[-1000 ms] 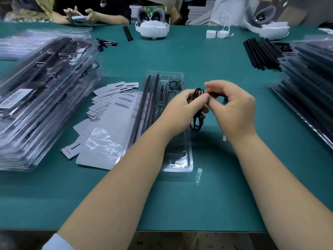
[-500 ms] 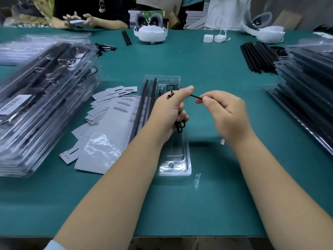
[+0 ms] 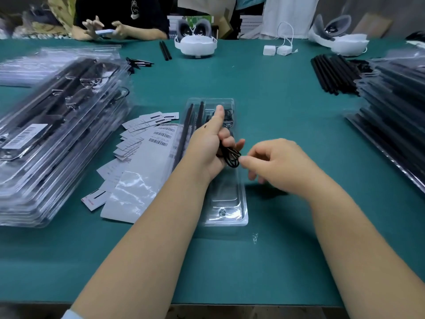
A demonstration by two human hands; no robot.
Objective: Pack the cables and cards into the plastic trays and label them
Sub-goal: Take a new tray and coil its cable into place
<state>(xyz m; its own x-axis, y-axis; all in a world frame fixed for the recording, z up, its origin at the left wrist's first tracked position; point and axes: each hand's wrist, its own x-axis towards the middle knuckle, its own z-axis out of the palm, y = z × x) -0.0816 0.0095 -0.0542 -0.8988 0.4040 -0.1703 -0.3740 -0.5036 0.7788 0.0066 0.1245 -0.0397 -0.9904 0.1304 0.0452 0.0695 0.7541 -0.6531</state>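
- Black cable [image 3: 231,157]: coiled, clamped in left hand [image 3: 208,148] grip, above clear plastic tray [image 3: 226,203] at tabletop [image 3: 276,88] centre.
- Right hand [image 3: 278,164]: fingertips pinched together beside coil; whether touching, cannot tell.
- Cards [image 3: 147,125]: fanned left of tray.

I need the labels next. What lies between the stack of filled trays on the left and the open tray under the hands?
Head view: fanned cards and barcode label sheets lie on the mat between stack and tray.

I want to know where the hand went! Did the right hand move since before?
Yes. The right hand has dropped toward the person along the clear tray, away from the tray's far end.
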